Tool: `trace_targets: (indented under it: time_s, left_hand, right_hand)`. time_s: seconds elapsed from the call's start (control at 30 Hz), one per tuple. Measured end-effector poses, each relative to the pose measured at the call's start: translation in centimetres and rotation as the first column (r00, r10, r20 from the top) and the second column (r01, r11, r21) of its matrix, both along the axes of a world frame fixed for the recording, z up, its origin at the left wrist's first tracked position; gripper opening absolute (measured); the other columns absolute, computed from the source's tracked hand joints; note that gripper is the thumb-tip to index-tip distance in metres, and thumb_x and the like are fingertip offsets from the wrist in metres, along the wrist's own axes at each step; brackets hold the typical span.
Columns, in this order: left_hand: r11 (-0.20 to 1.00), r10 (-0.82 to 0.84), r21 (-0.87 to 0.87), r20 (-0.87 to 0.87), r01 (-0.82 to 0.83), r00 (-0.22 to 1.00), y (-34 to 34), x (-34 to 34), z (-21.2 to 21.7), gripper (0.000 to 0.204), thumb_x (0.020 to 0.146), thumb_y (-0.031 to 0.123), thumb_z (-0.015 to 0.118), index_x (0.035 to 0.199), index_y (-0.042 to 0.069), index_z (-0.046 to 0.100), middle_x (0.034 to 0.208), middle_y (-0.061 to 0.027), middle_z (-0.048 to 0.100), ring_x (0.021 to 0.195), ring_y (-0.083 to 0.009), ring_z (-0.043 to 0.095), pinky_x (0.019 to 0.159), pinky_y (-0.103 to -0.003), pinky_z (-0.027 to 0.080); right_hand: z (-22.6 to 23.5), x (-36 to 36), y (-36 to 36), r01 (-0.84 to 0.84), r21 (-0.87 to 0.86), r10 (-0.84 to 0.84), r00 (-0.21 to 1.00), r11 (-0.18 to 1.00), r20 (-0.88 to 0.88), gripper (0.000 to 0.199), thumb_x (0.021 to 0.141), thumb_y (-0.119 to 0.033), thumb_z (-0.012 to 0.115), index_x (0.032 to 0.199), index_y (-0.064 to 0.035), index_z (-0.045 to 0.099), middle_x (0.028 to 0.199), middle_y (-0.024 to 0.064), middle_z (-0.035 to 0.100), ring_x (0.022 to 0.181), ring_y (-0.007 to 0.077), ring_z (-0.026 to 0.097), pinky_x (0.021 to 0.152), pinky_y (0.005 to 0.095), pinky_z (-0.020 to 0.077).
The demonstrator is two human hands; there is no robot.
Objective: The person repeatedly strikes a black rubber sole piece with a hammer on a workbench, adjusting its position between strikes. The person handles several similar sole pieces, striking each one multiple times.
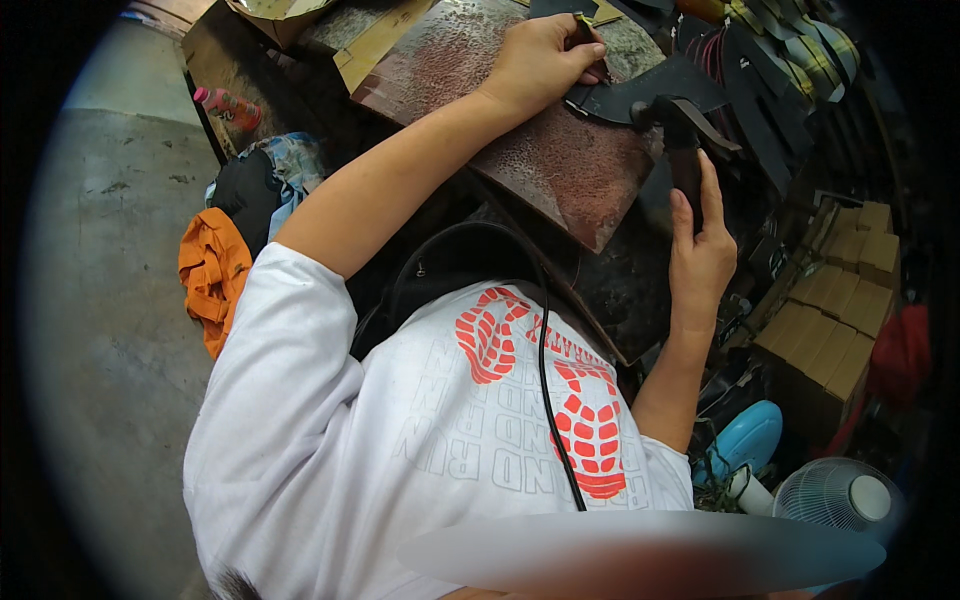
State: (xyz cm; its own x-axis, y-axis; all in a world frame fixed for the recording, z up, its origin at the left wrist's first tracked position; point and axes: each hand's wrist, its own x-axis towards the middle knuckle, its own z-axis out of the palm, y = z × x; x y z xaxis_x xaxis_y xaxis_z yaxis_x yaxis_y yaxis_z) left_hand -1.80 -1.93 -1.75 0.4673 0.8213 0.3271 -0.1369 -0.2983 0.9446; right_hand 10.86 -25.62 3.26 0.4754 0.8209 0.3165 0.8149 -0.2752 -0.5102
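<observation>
Right hand [700, 255]: fingers wrapped tight around the dark handle of a cutting tool [685, 150], thumb stretched up along the handle; the wrist is upright, the forearm rising from the lower right.
Cutting tool: dark, hooked metal head with a worn wooden-looking grip; its head meets the near edge of the black sheet piece [650, 90].
Left hand [540, 60]: fingers curled down and pressed onto the far-left edge of the black sheet piece, pinning it flat; the fingertips also touch a small yellowish strip [585, 22]. The arm is stretched out long and nearly straight from the shoulder.
Black sheet piece: thin, matt, curved in outline, like rubber or leather; it lies on the upper right part of the metal plate [540, 150].
Metal plate: broad, flat, rusty brown with a pitted, speckled face and a sharp near corner.
Black cable [545, 400]: runs from below the near corner of the metal plate down across the white shirt [400, 440], which bears red prints.
Right of the metal plate: a stack of dark curved cut-outs [790, 50], then stacked cardboard boxes [840, 320].
Near the lower right: a white fan [835, 495] and a pale blue round thing [745, 440].
Left of the metal plate: an orange cloth [210, 275] and other bundled fabric on a grey concrete floor [110, 300].
</observation>
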Motion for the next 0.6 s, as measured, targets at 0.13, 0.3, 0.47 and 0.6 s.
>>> trace_targets:
  time_s: [0.13, 0.3, 0.47, 0.6]
  left_hand:
    - [0.998, 0.013, 0.058, -0.045, -0.011, 0.999, -0.3, 0.0, 0.2, 0.018, 0.093, 0.011, 0.071, 0.102, -0.005, 0.071, 0.086, -0.0119, 0.076, 0.075, -0.0139, 0.075, 0.068, -0.025, 0.060]
    - [0.986, 0.010, 0.164, -0.072, 0.002, 0.997, -0.5, -0.3, 0.8, 0.018, 0.090, 0.013, 0.073, 0.103, -0.001, 0.072, 0.082, -0.0120, 0.075, 0.075, -0.0165, 0.075, 0.069, -0.028, 0.059]
    - [0.850, 0.180, 0.525, -0.200, -0.049, 0.963, -1.4, -0.1, 2.1, 0.016, 0.089, 0.018, 0.072, 0.099, 0.005, 0.072, 0.083, -0.0168, 0.071, 0.078, -0.0323, 0.072, 0.070, -0.038, 0.057]
    - [0.680, 0.220, 0.732, -0.173, -0.024, 0.960, -2.6, 0.3, 3.0, 0.014, 0.087, 0.016, 0.070, 0.093, 0.004, 0.070, 0.083, -0.0176, 0.070, 0.080, -0.0372, 0.070, 0.071, -0.043, 0.056]
  right_hand:
    - [-1.7, 0.9, -0.8, 0.040, 0.014, -0.040, 0.999, 0.999, 0.005, 0.051, 0.098, -0.032, 0.066, 0.147, -0.0306, 0.052, 0.118, 0.0161, 0.073, 0.103, 0.0331, 0.073, 0.082, 0.0410, 0.0567]
    - [0.2, 1.3, -0.8, -0.057, 0.099, 0.072, 0.986, 0.993, -0.153, 0.047, 0.097, -0.028, 0.069, 0.143, -0.0302, 0.059, 0.120, 0.0148, 0.072, 0.106, 0.0265, 0.073, 0.085, 0.0382, 0.0564]
    - [11.0, 0.2, -0.9, -0.292, 0.496, 0.368, 0.928, 0.818, -0.062, 0.041, 0.096, -0.042, 0.066, 0.112, -0.0045, 0.063, 0.094, 0.0139, 0.068, 0.074, 0.0179, 0.062, 0.062, 0.0273, 0.0480]
    - [10.9, -0.1, -0.4, -0.345, 0.539, 0.456, 0.886, 0.769, -0.083, 0.042, 0.096, -0.042, 0.066, 0.114, -0.0043, 0.061, 0.093, 0.0142, 0.068, 0.070, 0.0185, 0.063, 0.059, 0.0269, 0.0481]
